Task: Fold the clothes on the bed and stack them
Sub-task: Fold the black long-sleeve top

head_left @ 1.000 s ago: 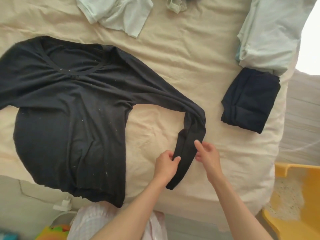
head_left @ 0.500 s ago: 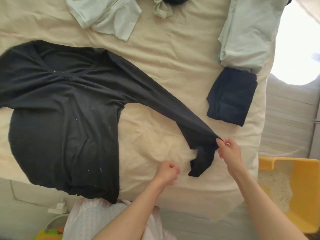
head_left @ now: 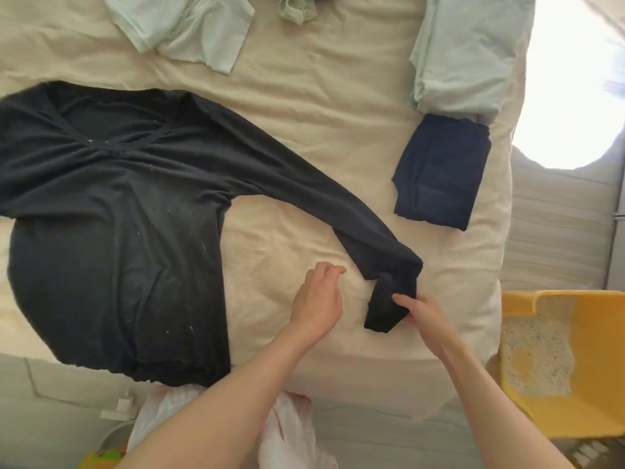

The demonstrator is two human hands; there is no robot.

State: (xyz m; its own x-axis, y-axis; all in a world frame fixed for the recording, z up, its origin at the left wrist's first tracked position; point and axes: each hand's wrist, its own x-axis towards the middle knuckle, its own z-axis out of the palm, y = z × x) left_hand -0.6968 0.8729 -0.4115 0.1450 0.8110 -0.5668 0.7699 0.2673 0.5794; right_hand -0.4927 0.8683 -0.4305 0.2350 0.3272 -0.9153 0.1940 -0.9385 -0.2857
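Note:
A black long-sleeved top (head_left: 111, 225) lies spread flat on the cream bed sheet (head_left: 304, 113), neckline toward the far side. Its right sleeve (head_left: 304, 184) stretches diagonally toward the bed's near right corner, with the cuff end bent back on itself. My right hand (head_left: 422, 309) pinches that bent cuff end. My left hand (head_left: 321, 296) hovers just left of the cuff with relaxed fingers, holding nothing. A folded navy garment (head_left: 439, 174) lies at the right, next to a folded pale green garment (head_left: 473, 49).
A loose pale green garment (head_left: 189, 25) lies crumpled at the far side, with a small greenish piece (head_left: 297, 8) beside it. A yellow plastic bin (head_left: 568, 360) stands off the bed's right edge. A white bag (head_left: 291, 431) sits on the floor by my legs.
The right hand shifted down the sleeve to the bent cuff end and holds it against the bed. The left hand, earlier gripping the cuff, then a fist, has opened and moved up beside it.

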